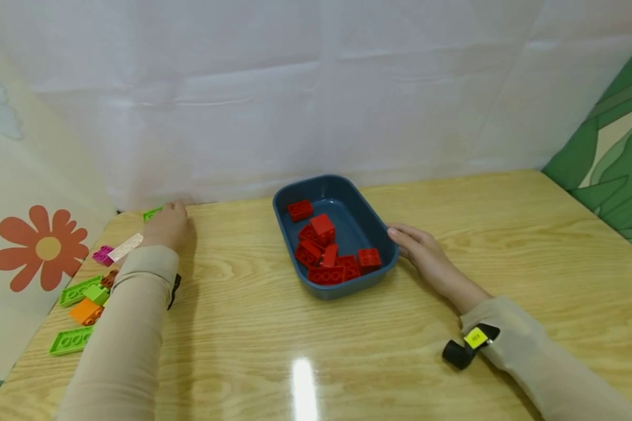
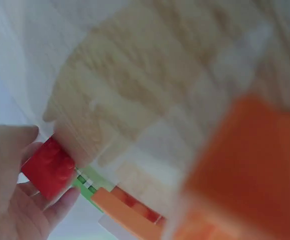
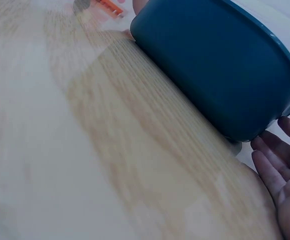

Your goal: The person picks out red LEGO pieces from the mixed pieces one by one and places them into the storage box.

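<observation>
My left hand is at the far left of the table, beside the white back sheet. In the left wrist view its thumb and fingers hold a red toy brick, which the hand hides in the head view. A dark blue plastic bin stands mid-table with several red bricks inside, mostly toward its near end. My right hand touches the bin's right side near the near corner, fingertips against the wall and fingers fairly straight.
Along the left edge lie a green plate brick, an orange brick, a light green brick, a magenta brick and a pale flat strip. A flowered panel borders the left, a green leafy panel the right.
</observation>
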A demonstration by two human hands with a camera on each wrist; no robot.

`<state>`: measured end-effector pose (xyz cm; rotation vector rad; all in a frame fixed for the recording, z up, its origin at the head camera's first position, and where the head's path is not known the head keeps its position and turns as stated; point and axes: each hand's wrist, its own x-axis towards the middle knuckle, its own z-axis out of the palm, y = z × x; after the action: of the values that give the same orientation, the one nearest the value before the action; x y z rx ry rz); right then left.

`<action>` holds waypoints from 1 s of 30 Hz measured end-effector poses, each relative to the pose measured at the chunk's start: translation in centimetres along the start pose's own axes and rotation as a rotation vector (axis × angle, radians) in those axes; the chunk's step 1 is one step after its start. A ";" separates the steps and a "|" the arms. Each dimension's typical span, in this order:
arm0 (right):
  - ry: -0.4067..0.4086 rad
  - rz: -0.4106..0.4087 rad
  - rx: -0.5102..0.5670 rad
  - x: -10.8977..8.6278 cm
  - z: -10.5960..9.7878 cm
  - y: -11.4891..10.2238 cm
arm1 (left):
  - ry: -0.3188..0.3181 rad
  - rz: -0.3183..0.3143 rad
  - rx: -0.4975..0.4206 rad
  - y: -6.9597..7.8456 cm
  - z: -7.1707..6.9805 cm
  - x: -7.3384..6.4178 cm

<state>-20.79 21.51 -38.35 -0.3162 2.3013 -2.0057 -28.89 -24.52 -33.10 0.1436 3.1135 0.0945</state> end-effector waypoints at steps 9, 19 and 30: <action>0.002 0.004 -0.008 0.1 -0.1 0.0 | 0.000 0.032 0.056 -0.6 0.2 0.2; 0.010 -0.012 0.012 0.1 -0.1 0.2 | 0.109 0.102 -0.026 -0.4 -0.4 0.2; -0.004 0.018 -0.011 -0.1 0.0 -0.1 | 0.173 0.196 -0.161 3.5 -2.7 0.1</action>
<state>-20.70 21.52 -38.25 -0.2985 2.3055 -1.9831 -28.72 -21.15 -30.17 0.4603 3.2345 0.3791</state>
